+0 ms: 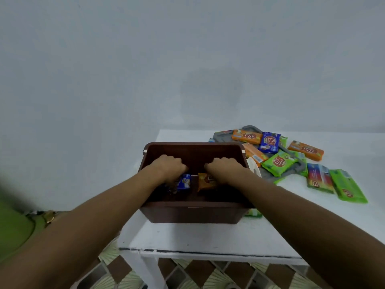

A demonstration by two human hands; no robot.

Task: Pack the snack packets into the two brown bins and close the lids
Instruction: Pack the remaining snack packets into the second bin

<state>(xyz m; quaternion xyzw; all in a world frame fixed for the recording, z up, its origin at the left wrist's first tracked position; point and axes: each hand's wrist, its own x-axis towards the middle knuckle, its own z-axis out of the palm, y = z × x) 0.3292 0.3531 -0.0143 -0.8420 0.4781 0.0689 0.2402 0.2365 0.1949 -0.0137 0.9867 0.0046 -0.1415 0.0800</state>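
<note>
White table (187,236) against a plain grey wall (145,69), brown-and-cream tiled floor (187,272) below.

Brown bin (193,213) sits lid off near the table's front edge, left of centre, long side facing the person. Both forearms reach over its near rim, both hands are inside.

Left hand (168,166): knuckles up, fingers curled down around a blue packet (184,182) in the bin's left half. Gripping it.

Right hand (224,168): same pose, fingers curled over an orange packet (206,181) in the right half. The two packets are side by side with a narrow gap between them. Can't tell if they're touching the bin floor.

A white rounded object (255,167) sits just beside the bin's right wall, mostly hidden, can't identify it. A green packet (253,213) pokes out at the bin's front right corner, under the right forearm.

Loose packets are spread over the table's right side toward the back edge: an orange one (246,137), a blue one (269,142) and a green one (279,162), lying on a grey flat plastic piece (252,128). Further right, another orange (306,150), a red striped one (318,178) and a large green one (348,186) lie flat on the bare table, the last two touching.

Green fabric (14,226) is at the left frame edge, blurred.
</note>
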